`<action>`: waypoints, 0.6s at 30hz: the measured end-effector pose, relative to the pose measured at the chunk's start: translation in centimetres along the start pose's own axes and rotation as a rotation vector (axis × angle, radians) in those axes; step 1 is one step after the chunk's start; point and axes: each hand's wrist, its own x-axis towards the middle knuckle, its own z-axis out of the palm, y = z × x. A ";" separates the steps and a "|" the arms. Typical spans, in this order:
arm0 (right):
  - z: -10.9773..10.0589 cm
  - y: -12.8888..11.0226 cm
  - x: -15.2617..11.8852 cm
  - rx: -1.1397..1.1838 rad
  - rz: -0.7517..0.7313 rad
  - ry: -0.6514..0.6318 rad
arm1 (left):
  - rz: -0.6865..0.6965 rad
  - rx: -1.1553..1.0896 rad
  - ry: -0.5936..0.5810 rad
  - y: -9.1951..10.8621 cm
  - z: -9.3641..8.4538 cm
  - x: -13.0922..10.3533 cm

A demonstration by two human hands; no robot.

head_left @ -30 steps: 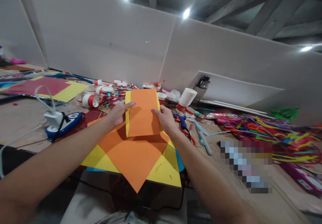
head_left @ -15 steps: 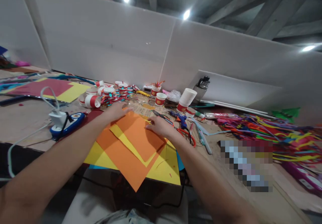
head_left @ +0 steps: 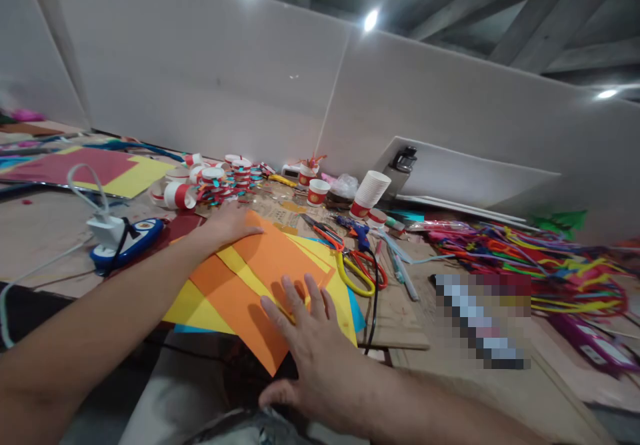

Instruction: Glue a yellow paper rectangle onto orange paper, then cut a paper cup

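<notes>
Orange paper sheets [head_left: 280, 258] lie over yellow sheets [head_left: 193, 308], with a blue sheet [head_left: 357, 313] showing beneath at the right. My left hand [head_left: 230, 224] rests at the far left edge of the top orange sheet, its fingers apart. Over the near right part of the orange paper is my right hand [head_left: 315, 338], palm down with the fingers spread. Just right of the paper lie scissors with yellow handles [head_left: 357, 277] and scissors with red-orange handles [head_left: 375, 268].
Paper cups stand in a stack [head_left: 369, 195]; red-and-white cup pieces [head_left: 210, 178] cluster at the back left. A blue glue gun [head_left: 359, 230], a blue power strip [head_left: 127, 244] with a white charger, and colourful pipe cleaners [head_left: 525, 258] surround the paper.
My right hand has moved from the far right edge of the paper toward me, its fingers now spread. The yellow-handled scissors have come into view. My left hand has hardly moved.
</notes>
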 end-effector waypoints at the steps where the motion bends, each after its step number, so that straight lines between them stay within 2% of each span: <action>1: 0.1 0.3 0.0 -0.022 0.017 -0.013 | 0.002 0.003 -0.002 0.0 0.0 0.1; 5: -1.2 3.0 0.3 -0.076 0.048 -0.035 | 0.022 -0.042 -0.061 -0.3 -0.5 0.4; 8: -2.6 4.9 0.1 -0.036 0.024 -0.119 | 0.014 -0.086 -0.146 -0.6 -1.0 0.6; 12: -3.9 6.0 -0.7 -0.022 0.035 -0.178 | 0.026 -0.054 -0.231 -1.3 -1.6 0.7; 15: -5.2 5.8 -0.5 0.038 -0.029 -0.154 | 0.120 -0.067 -0.116 -1.4 -1.5 0.7; 18: -6.0 5.4 1.1 0.138 -0.029 0.095 | 0.368 -0.113 0.020 -0.6 -0.8 0.5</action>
